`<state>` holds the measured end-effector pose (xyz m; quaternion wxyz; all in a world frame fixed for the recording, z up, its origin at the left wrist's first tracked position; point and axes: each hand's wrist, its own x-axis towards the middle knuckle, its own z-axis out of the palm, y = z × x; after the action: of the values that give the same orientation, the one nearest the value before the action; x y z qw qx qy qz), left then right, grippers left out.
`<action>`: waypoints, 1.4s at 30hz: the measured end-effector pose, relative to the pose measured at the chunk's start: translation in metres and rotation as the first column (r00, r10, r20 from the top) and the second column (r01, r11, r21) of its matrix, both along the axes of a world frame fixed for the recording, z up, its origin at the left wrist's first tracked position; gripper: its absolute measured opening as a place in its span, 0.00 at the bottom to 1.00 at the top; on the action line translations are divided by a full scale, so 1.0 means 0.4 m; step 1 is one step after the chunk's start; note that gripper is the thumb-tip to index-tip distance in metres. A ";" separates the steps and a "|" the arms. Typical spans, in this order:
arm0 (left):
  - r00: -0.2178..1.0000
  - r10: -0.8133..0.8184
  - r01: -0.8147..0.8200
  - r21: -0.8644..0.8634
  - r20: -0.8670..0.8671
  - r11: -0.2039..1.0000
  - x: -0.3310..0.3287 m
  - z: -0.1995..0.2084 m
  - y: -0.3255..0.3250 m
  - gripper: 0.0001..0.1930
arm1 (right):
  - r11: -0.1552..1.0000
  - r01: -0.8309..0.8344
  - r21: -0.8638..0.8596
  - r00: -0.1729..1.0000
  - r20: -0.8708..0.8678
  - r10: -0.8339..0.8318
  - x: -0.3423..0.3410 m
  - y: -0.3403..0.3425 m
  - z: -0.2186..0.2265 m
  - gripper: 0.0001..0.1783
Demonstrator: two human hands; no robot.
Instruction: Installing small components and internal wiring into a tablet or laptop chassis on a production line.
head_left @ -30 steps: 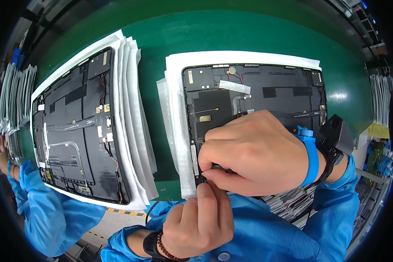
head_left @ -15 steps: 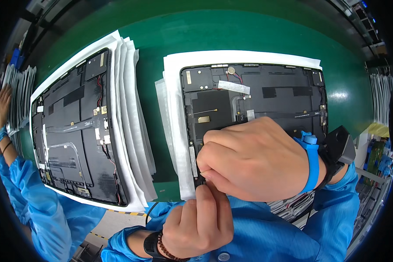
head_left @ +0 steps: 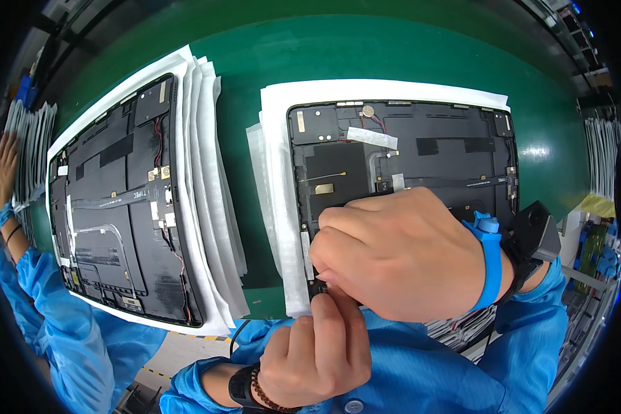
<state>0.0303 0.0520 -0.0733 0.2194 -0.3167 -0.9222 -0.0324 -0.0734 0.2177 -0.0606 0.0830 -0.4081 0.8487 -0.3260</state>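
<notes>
A black tablet housing (head_left: 455, 124) lies inner side up on white foam sheets (head_left: 276, 179). Across its lower left part reaches my right hand (head_left: 400, 255), fingers curled and pressed together at the housing's near left corner. My left hand (head_left: 315, 348) meets it there from below, its fingers closed in a pinch at the same corner. Whatever the fingertips hold is hidden between them. Still showing on the housing are a round coin-like part (head_left: 368, 111) with thin wires, a whitish tape strip (head_left: 372, 138) and a short loose cable (head_left: 324, 177).
To the left, a second black housing (head_left: 117, 200) rests on a stack of white sheets (head_left: 214, 207). A co-worker's hand (head_left: 5, 165) touches upright sheeted items (head_left: 34, 145) at the far left. More upright items (head_left: 604, 159) stand at the right, on the green table (head_left: 393, 48).
Both hands keep the same grip at the housing's corner, with only slight finger shifts. The co-worker's hand at the far left has moved slightly.
</notes>
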 end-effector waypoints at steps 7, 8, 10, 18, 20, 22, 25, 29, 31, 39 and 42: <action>0.998 0.059 -0.057 -0.030 0.039 0.998 -0.002 0.005 0.008 0.06 | 0.999 0.037 -0.024 0.999 -0.013 -0.037 0.015 -0.006 -0.005 0.06; 0.999 0.031 -0.031 -0.028 0.016 0.999 -0.007 0.010 0.008 0.06 | 0.998 0.044 -0.041 0.999 -0.021 -0.044 0.015 -0.007 -0.006 0.07; 0.999 0.040 -0.039 -0.040 0.018 0.998 -0.008 0.016 0.011 0.06 | 0.998 0.041 -0.047 0.999 -0.020 -0.042 0.016 -0.008 -0.010 0.07; 0.999 0.024 -0.027 -0.072 -0.047 0.997 -0.011 0.005 0.009 0.07 | 0.998 0.035 -0.045 0.999 -0.018 -0.035 0.017 -0.004 -0.006 0.08; 0.997 0.064 -0.067 -0.075 -0.036 0.995 -0.011 0.010 0.014 0.07 | 0.998 0.030 -0.053 0.999 -0.017 -0.031 0.016 -0.004 -0.008 0.08; 0.996 0.084 -0.084 -0.061 0.001 0.995 0.007 0.002 0.017 0.06 | 0.997 0.032 -0.074 0.999 -0.005 -0.033 0.015 -0.005 -0.010 0.09; 0.994 0.097 -0.095 -0.054 0.040 0.994 0.014 -0.002 0.016 0.06 | 0.995 0.032 -0.094 0.999 0.014 -0.030 0.013 -0.003 -0.009 0.10; 0.995 0.092 -0.091 -0.055 0.032 0.994 0.013 -0.002 0.017 0.06 | 0.996 0.007 -0.085 0.999 0.051 -0.002 0.007 0.004 -0.002 0.10; 0.995 0.092 -0.090 -0.048 0.035 0.995 0.013 -0.003 0.018 0.06 | 0.995 0.000 -0.097 0.998 0.065 0.007 0.004 0.009 -0.001 0.10; 0.995 0.102 -0.101 -0.048 0.020 0.994 0.018 -0.014 0.024 0.04 | 1.000 0.024 -0.021 0.998 0.057 -0.023 -0.002 0.009 -0.005 0.11; 0.996 0.076 -0.074 -0.055 0.037 0.996 0.013 -0.006 0.021 0.04 | 0.999 0.037 -0.039 0.999 0.036 -0.035 -0.002 0.011 -0.007 0.11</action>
<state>0.0355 0.0603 -0.0757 0.1938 -0.2871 -0.9381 -0.0057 -0.0741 0.2220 -0.0634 0.0841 -0.3885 0.8477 -0.3514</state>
